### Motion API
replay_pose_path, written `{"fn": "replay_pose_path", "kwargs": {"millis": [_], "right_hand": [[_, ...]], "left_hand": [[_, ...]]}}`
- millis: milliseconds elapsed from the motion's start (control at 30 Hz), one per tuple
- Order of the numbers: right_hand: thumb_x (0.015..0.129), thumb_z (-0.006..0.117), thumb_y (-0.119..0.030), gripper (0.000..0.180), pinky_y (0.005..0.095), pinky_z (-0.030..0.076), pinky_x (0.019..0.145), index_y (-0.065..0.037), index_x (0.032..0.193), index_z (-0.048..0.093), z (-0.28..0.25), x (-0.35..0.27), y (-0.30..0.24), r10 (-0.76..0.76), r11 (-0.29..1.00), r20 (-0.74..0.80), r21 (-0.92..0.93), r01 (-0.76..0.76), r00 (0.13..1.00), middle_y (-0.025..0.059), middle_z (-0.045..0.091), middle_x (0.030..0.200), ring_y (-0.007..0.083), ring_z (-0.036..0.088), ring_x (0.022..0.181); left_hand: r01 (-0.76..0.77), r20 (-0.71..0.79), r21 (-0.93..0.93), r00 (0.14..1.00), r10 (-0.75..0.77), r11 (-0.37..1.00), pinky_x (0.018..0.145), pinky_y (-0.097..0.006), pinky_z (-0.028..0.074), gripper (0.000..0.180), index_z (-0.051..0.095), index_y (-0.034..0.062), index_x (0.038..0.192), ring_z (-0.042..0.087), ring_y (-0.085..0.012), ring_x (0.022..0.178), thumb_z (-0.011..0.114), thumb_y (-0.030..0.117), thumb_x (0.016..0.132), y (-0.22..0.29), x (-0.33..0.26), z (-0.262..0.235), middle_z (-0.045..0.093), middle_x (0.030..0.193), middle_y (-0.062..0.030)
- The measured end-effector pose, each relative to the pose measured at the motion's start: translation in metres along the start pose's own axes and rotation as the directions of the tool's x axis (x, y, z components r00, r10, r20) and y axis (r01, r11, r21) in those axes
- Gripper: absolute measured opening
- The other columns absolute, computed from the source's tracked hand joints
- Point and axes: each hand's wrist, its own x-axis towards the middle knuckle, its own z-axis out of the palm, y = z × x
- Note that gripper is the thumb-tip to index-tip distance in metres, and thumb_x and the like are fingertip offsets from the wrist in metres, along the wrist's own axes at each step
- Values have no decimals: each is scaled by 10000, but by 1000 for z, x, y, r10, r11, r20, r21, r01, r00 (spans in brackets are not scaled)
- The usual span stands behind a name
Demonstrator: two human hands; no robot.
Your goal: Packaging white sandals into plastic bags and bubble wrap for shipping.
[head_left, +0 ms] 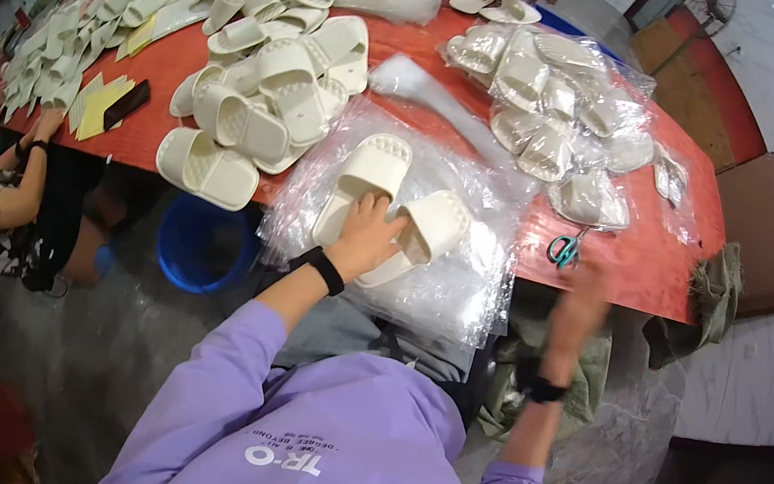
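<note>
A pair of cream slippers [376, 167] lies on a stack of clear plastic bags [451, 283] at the table's near edge. My left hand [370, 235] is on the pair, its fingers curled at the inner edges where the two slippers meet. Both toe ends point away from me. My right hand [579, 308] is raised right of the stack, smeared by motion, so its fingers cannot be made out. Just beyond it, teal-handled scissors [564, 251] lie on the table.
Loose cream slippers [254, 120] are heaped on the red table [665, 276] at left, bagged slippers [557, 97] at far right. Yellow cards [102, 111] lie further left. Below are a blue bucket [202, 248] and a green sack [578, 379]. People work at the left and far sides.
</note>
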Motion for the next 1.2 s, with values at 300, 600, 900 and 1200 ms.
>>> {"fn": "replay_pose_path", "kwargs": {"millis": [300,600,900,1200], "right_hand": [[927,512,-91,104,317,508,635,3,968,490,151,-35,29,291,835,529,267,-481,797,185,631,1077,230,672,688],[959,474,-94,107,277,529,682,11,949,491,153,-36,38,411,610,574,404,-681,709,161,597,1165,170,660,774],[945,461,-23,86,251,459,554,4,1006,515,89,-17,-53,250,813,339,435,-387,907,85,628,792,133,624,678],[884,474,94,142,291,511,683,18,1001,500,21,-14,-143,-103,621,274,769,-154,956,129,597,850,183,614,743]], "left_hand": [[-84,-85,-124,994,74,989,830,-400,355,412,586,77,1056,453,-280,1012,703,310,738,6,10,-10,508,1041,-113],[91,-83,-235,990,-113,968,815,-439,410,419,523,20,1076,467,-312,1024,684,213,741,31,6,5,478,1048,-146],[-86,-190,-559,981,-26,825,707,-332,500,351,588,66,1143,611,-263,826,610,36,794,12,-24,-43,565,1147,-124],[90,107,-993,965,241,80,676,-254,478,234,585,13,1101,571,-102,759,584,51,870,50,-45,-106,640,946,-37]]}}
